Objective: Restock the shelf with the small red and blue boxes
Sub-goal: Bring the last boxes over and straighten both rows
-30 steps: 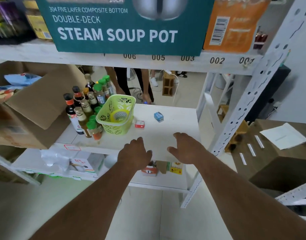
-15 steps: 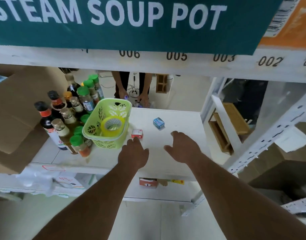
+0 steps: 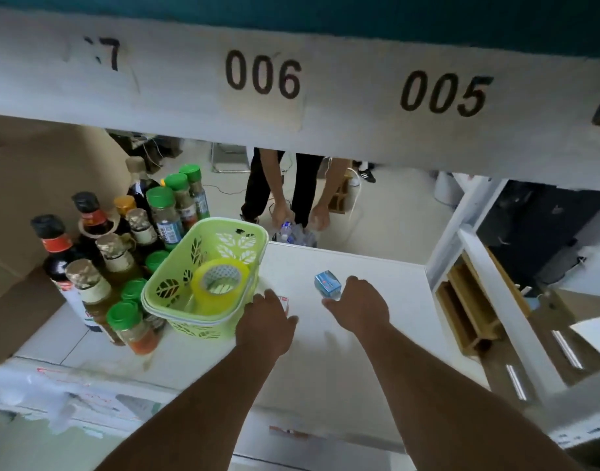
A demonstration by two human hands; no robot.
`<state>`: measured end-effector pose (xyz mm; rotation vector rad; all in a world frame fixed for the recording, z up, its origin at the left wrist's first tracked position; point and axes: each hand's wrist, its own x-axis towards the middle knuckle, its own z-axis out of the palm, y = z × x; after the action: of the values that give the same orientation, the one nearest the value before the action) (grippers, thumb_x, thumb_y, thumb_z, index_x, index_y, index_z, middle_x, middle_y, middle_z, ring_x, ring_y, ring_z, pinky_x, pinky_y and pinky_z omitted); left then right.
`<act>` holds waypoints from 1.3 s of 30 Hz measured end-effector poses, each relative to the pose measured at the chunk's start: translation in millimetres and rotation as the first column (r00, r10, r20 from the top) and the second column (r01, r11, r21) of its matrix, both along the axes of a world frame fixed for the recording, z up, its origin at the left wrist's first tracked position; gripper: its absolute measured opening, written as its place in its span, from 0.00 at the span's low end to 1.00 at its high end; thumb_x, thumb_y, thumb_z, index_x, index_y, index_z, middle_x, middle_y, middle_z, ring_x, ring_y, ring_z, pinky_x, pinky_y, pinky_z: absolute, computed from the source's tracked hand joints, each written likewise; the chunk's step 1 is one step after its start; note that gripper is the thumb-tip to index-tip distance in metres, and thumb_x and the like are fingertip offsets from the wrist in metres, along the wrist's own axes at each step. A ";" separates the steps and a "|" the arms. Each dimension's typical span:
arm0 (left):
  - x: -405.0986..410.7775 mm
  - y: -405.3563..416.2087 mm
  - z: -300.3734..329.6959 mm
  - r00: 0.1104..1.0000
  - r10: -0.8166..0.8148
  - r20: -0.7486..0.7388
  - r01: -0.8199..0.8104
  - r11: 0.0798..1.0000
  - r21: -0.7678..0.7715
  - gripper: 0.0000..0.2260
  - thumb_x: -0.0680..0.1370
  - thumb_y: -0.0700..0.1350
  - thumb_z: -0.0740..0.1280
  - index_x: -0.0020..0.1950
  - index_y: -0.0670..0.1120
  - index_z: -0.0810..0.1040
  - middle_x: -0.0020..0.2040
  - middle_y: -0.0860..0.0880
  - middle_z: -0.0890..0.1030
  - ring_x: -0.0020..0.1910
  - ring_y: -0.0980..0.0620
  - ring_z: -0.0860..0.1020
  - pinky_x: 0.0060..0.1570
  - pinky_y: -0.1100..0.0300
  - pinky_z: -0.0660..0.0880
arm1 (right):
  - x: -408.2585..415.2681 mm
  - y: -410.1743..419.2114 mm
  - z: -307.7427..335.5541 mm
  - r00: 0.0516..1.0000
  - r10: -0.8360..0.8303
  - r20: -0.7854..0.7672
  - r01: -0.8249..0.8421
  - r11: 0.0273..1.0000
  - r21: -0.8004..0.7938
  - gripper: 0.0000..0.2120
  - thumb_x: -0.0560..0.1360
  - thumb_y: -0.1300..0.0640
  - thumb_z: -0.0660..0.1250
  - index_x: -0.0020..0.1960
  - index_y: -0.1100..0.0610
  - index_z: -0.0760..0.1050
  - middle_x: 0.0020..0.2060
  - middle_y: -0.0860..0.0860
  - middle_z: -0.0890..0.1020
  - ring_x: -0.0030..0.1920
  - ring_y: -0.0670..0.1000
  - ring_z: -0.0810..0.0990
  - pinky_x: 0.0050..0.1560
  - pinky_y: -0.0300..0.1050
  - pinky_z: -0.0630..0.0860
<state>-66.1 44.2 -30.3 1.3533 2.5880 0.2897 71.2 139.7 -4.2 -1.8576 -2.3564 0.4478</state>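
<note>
Both hands (image 3: 266, 321) (image 3: 358, 305) have advanced, now reaching red box (image 3: 284, 300) and blue box (image 3: 326, 282).

"006", "005", partial "7" on upper shelf edge (image 3: 325, 96); bottle labels unreadable

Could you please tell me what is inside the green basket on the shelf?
A roll of yellow tape lies inside the green basket. The basket's near wall hides part of its floor, so anything else there cannot be seen.
</note>
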 end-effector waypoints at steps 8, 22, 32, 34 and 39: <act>-6.4 21.0 -20.5 0.987 0.039 -0.155 -0.037 0.999 0.016 0.24 0.76 0.63 0.63 0.61 0.46 0.70 0.58 0.47 0.78 0.58 0.47 0.77 0.53 0.55 0.74 | -19.3 30.9 -35.6 0.997 -0.034 -0.076 0.034 0.999 -0.001 0.25 0.74 0.40 0.67 0.61 0.59 0.74 0.56 0.55 0.77 0.57 0.57 0.79 0.54 0.47 0.75; -4.8 8.4 10.0 0.985 -0.166 0.047 0.153 0.966 0.206 0.23 0.74 0.56 0.68 0.64 0.46 0.70 0.57 0.47 0.77 0.56 0.46 0.77 0.57 0.53 0.73 | 7.9 4.1 1.3 0.989 -0.040 -0.140 0.040 0.999 -0.003 0.16 0.71 0.46 0.67 0.52 0.57 0.78 0.47 0.53 0.80 0.47 0.53 0.80 0.42 0.45 0.75; 1.5 -20.9 77.7 0.878 -0.445 0.178 0.407 0.888 0.212 0.22 0.71 0.48 0.72 0.64 0.46 0.72 0.56 0.47 0.77 0.57 0.46 0.76 0.58 0.53 0.73 | 48.9 -101.9 56.9 0.903 -0.307 -0.301 0.305 0.951 -0.055 0.14 0.71 0.45 0.70 0.51 0.53 0.79 0.45 0.49 0.82 0.44 0.49 0.81 0.46 0.46 0.80; 3.5 -32.4 88.5 0.840 -0.513 0.175 0.478 0.854 0.207 0.23 0.72 0.47 0.72 0.65 0.46 0.72 0.58 0.46 0.76 0.58 0.46 0.75 0.59 0.54 0.72 | 54.0 -124.9 66.8 0.875 -0.367 -0.317 0.366 0.928 -0.063 0.13 0.71 0.46 0.71 0.51 0.53 0.79 0.44 0.49 0.82 0.42 0.49 0.81 0.46 0.45 0.81; 17.0 -60.0 111.1 0.738 -0.641 0.210 0.601 0.766 0.228 0.24 0.72 0.47 0.74 0.66 0.47 0.73 0.58 0.46 0.74 0.58 0.48 0.76 0.59 0.58 0.73 | 71.6 -178.0 92.7 0.817 -0.476 -0.325 0.494 0.869 -0.032 0.13 0.71 0.48 0.70 0.50 0.55 0.80 0.42 0.51 0.83 0.41 0.50 0.81 0.44 0.48 0.82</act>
<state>-49.1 -15.8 80.8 1.9749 1.7738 0.5107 142.8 -38.2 88.5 -2.0736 -1.5903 0.5653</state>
